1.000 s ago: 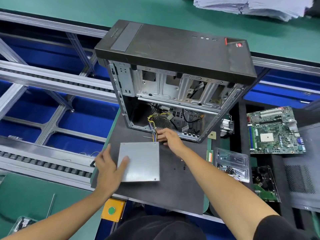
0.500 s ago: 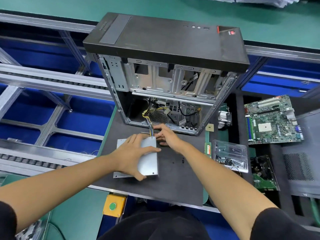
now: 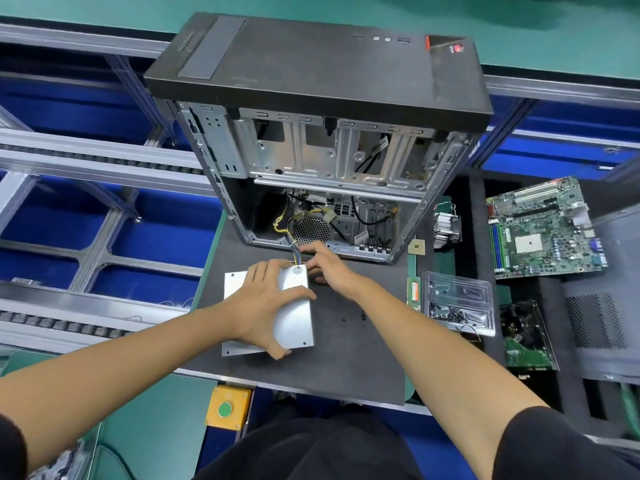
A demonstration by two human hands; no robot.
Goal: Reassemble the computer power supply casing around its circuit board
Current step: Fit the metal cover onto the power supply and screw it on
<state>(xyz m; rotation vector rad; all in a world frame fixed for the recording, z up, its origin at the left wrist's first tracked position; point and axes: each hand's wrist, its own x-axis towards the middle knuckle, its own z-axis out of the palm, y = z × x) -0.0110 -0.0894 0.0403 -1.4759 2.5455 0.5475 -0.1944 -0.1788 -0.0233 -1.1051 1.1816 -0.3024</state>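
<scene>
Left hand (image 3: 263, 303) stays gripping casing (image 3: 294, 317) (barely shifted)

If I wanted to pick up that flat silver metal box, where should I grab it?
Probably by the two long side edges of the flat silver metal box, reaching down from above. It lies flat on the dark grey mat, and the coloured wires leave its far end, so avoid that end.
</scene>
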